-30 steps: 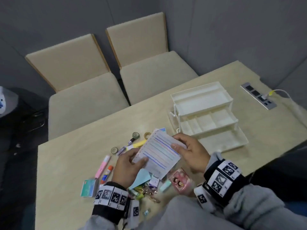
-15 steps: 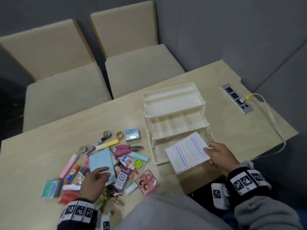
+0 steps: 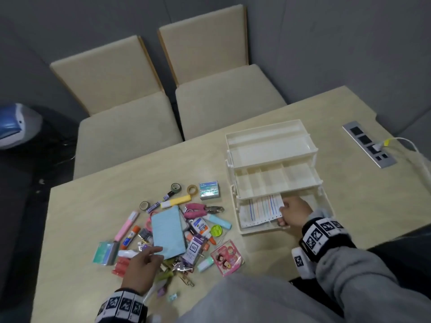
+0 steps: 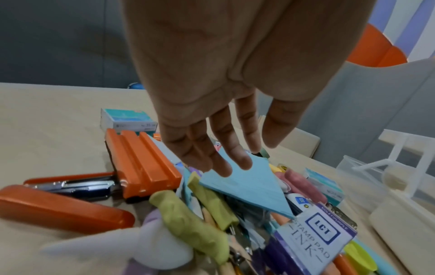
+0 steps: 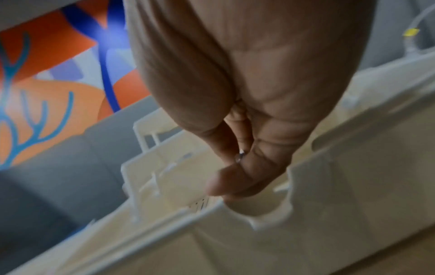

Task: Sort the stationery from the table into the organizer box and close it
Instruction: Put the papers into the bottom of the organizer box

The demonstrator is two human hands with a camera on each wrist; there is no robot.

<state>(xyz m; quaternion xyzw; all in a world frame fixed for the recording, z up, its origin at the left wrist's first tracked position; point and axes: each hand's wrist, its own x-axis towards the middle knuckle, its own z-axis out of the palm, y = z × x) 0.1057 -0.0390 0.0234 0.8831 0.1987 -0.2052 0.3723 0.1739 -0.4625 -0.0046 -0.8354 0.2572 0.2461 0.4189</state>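
Your right hand (image 3: 294, 212) pinches the striped sheet (image 3: 261, 210), half inside the organizer box's (image 3: 275, 145) bottom tray. It looks light and floppy; hold its edge. Your left hand (image 3: 142, 266), fingers spread, hovers over the blue notepad (image 3: 168, 231) on the tabletop (image 3: 98, 206); that likely handles stiffer.

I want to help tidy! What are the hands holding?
Right hand pinches the white sheet with coloured lines by its right edge. Left hand holds nothing.

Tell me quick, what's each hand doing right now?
Left hand: open, fingers straight, touching the blue notepad.
Right hand: pinching the lined sheet in the organizer box.
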